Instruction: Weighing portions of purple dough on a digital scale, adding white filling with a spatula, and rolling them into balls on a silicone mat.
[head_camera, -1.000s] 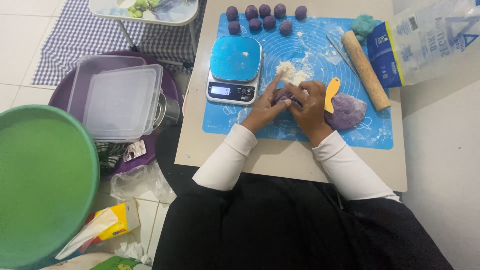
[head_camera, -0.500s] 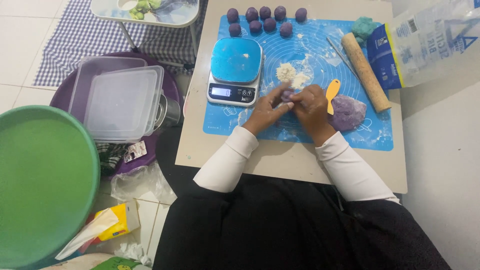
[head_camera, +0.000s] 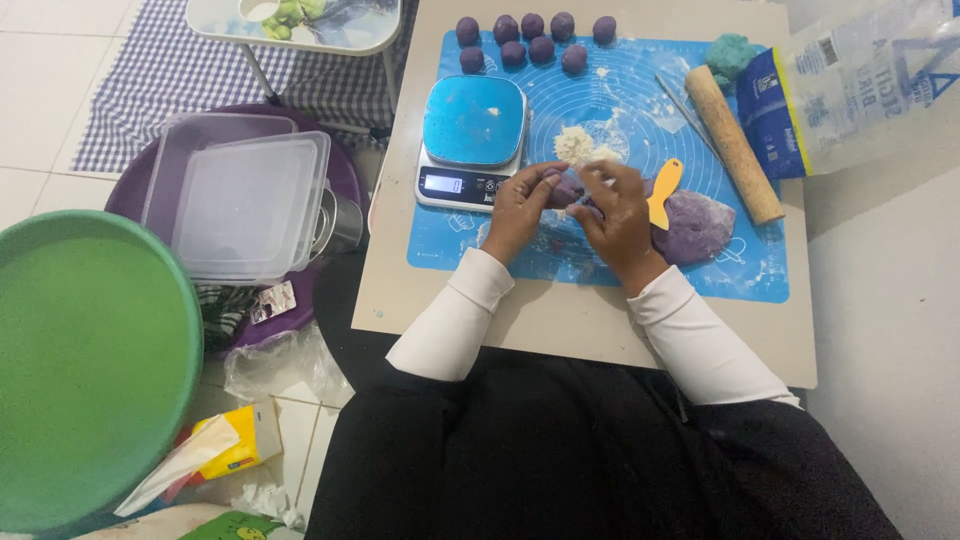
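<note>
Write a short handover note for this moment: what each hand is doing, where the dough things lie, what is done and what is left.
Left hand and right hand: both closed around a small purple dough piece, held between the fingertips just above the blue mat.
Big purple dough lump lies right of the right hand, yellow scraper against it. White crumbly heap sits beyond the hands. Scale is at the left of the mat, its platform bare; rolling pin at the right.
Done: eight purple balls lined up at the far edge.
Left: the piece in hand and the lump remain unshaped.
</note>
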